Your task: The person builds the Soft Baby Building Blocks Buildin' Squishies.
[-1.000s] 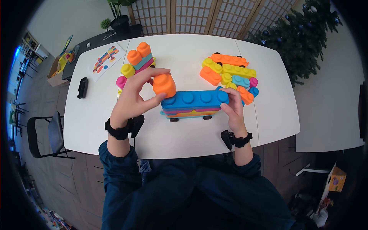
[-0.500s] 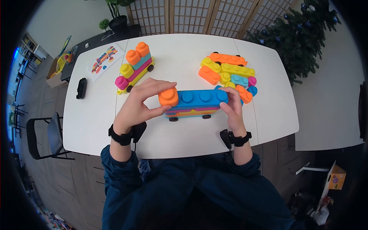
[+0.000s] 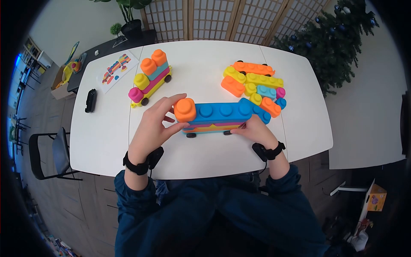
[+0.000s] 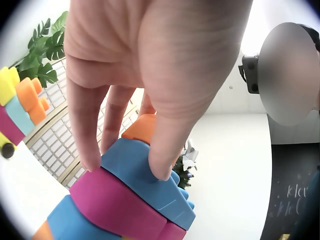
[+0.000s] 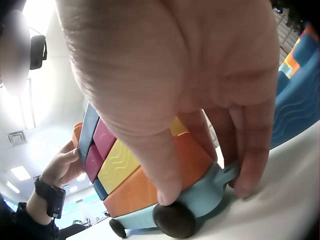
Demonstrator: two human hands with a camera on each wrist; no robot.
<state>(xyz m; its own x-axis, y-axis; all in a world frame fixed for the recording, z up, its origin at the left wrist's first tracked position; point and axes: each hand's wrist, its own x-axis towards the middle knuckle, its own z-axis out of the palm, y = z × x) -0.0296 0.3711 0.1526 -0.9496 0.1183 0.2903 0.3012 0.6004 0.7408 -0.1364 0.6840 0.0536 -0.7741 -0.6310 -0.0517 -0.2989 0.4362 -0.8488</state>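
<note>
A layered block car stands mid-table, a long blue brick [image 3: 216, 112] on top and an orange brick [image 3: 185, 110] at its left end. My left hand [image 3: 150, 126] grips that end; the left wrist view shows its thumb and fingers on either side of the blue brick [image 4: 145, 172], above a magenta layer [image 4: 112, 202]. Low on the right end, my right hand [image 3: 260, 132] grips the car. In the right wrist view its thumb lies on the orange layer [image 5: 132, 195] just above a black wheel [image 5: 174, 220], with its other fingers around the end of the light blue base [image 5: 207, 197].
A yellow-based block car [image 3: 156, 81] stands at back left, near a picture sheet [image 3: 116, 70] and a black object [image 3: 90, 100]. Loose bricks, including a yellow one [image 3: 265, 80], and an orange wheeled base [image 3: 253, 68] lie at back right.
The orange brick has come down onto the blue brick's left end, with my left hand lowering alongside. My right hand has shifted from the top blue brick down to the car's base.
</note>
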